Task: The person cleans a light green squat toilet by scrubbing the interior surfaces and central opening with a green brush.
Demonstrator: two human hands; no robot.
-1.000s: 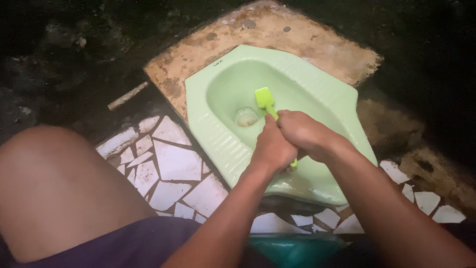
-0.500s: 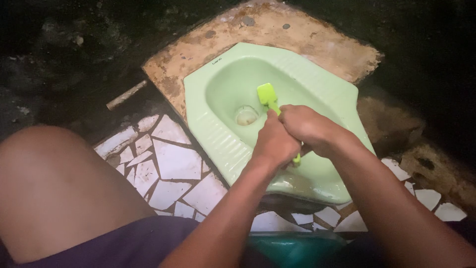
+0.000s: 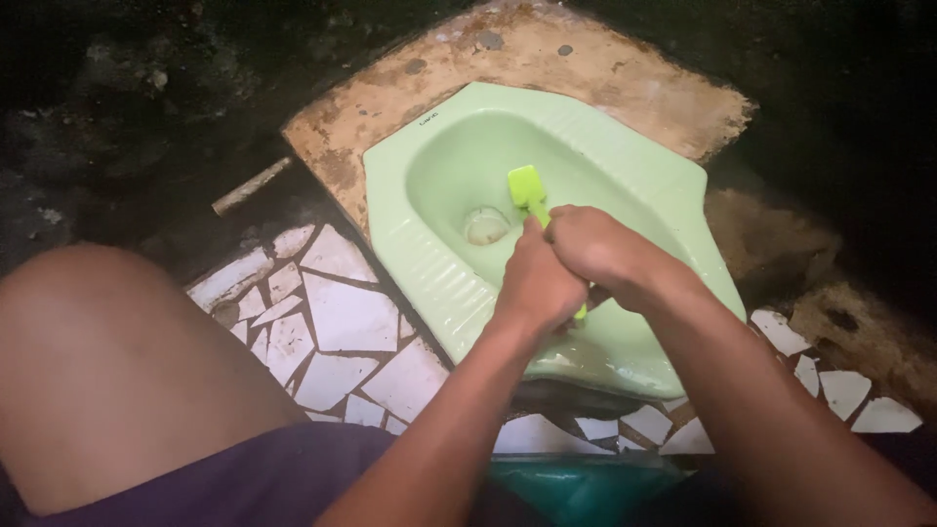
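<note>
A pale green squat toilet pan (image 3: 410,244) is set in a stained concrete slab (image 3: 547,68). Both my hands grip the handle of a bright green brush (image 3: 525,185). My left hand (image 3: 539,283) holds the handle lower down, and my right hand (image 3: 590,246) wraps it just above. The brush head rests inside the bowl, right of the drain hole (image 3: 485,225). The handle's tip pokes out below my left hand.
Broken white tile mosaic floor (image 3: 342,322) lies to the left and front of the pan. My bare knee (image 3: 107,371) fills the lower left. A pale pipe piece (image 3: 252,185) lies on dark ground at left. A teal object (image 3: 576,488) sits at the bottom edge.
The brush head slid a little away from me inside the bowl, then held about still. Both hands kept their grip on the handle.
</note>
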